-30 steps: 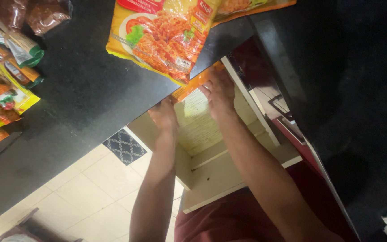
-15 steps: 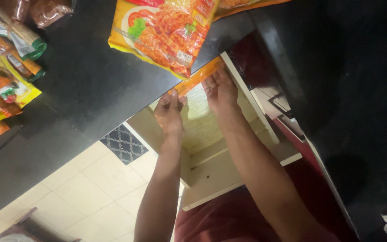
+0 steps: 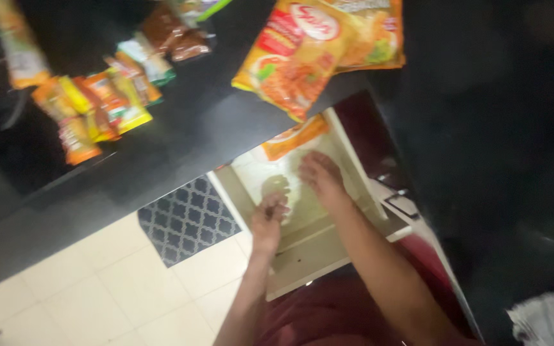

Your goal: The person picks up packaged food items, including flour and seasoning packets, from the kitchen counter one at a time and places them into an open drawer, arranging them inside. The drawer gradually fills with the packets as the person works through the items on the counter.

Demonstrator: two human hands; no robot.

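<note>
Both hands reach into an open cream drawer (image 3: 315, 247) under the black bench (image 3: 181, 147). The left hand (image 3: 270, 214) hovers over the drawer floor with fingers curled in a loose grip; whether it pinches anything I cannot tell, since the frame is blurred. Just beyond its fingertips lies a pale rounded thing (image 3: 276, 186), too smeared to name. The right hand (image 3: 318, 176) lies flat on the drawer floor, grip released, fingers spread. Just past its fingertips an orange packet (image 3: 295, 136) sits at the back of the drawer, partly under the bench edge. On the bench above that, a large orange noodle pack (image 3: 296, 57) overhangs the edge. Far to the left of both hands small sachets (image 3: 97, 106) lie scattered on the bench. Below the left forearm, a patterned mat (image 3: 184, 221) lies on the tiled floor (image 3: 84, 288).
</note>
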